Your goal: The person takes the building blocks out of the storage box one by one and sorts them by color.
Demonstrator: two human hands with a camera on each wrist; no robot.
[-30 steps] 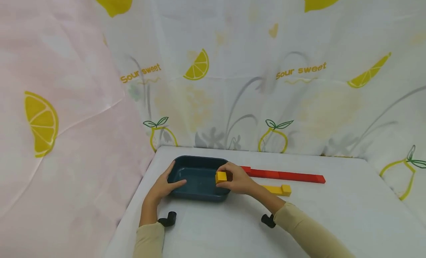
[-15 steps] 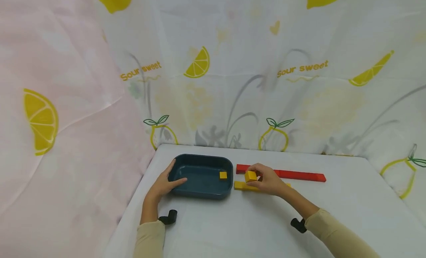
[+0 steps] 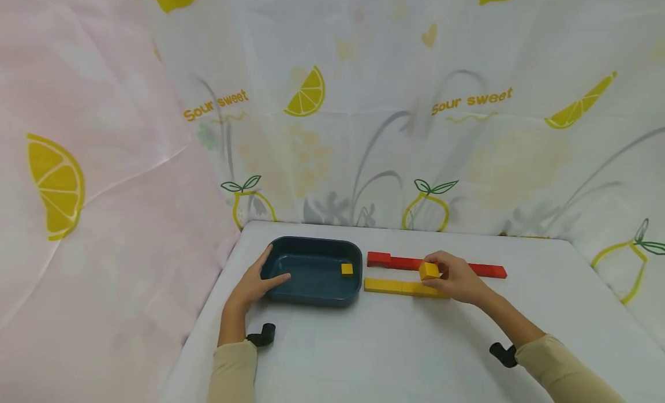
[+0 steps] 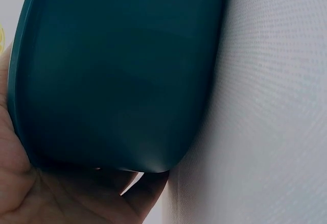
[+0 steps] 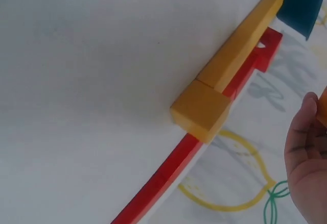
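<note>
On the bench [image 3: 395, 345] the tray [image 3: 291, 290] sits toward the left, with one small block [image 3: 347, 269] inside it near its right wall. The left hand [image 3: 254, 284] rests on the tray's left rim. Right of the tray lie two long bars side by side: the far bar [image 3: 400, 262] behind, the near bar [image 3: 389, 286] in front. The right hand [image 3: 457, 279] holds a cube [image 3: 429, 271] over the near bar's right end. A curtain [image 3: 415, 114] hangs behind the bench.
</note>
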